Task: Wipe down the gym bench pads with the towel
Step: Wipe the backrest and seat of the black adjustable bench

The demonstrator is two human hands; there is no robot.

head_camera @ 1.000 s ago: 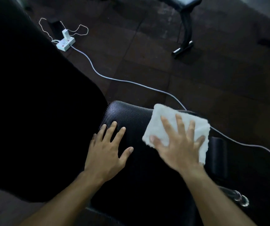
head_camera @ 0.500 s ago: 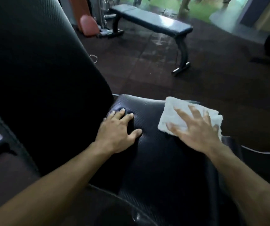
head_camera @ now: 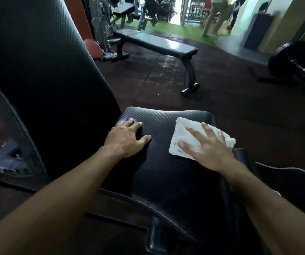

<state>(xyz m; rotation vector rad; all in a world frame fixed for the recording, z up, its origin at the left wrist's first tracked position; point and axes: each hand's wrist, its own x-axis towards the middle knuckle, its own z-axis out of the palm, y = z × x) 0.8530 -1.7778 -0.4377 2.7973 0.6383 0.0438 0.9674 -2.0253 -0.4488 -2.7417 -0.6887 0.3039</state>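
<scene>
A black textured seat pad (head_camera: 166,172) fills the lower middle, with the raised black back pad (head_camera: 46,80) towering at its left. A folded white towel (head_camera: 186,137) lies flat on the seat pad's right part. My right hand (head_camera: 208,150) presses on the towel with spread, straight fingers. My left hand (head_camera: 127,138) rests on the bare seat pad near the back pad, its fingers bent downward at the tips and holding nothing.
A flat black bench (head_camera: 157,43) stands on the dark rubber floor beyond. A barbell with a black plate (head_camera: 291,57) lies at the right. A person (head_camera: 214,17) walks by the far doorway. Weight machines (head_camera: 102,30) stand at the back left.
The camera has tilted up, bringing the gym's far end into view. My right hand with the towel has slid a little toward the seat pad's right side. My left hand stays planted.
</scene>
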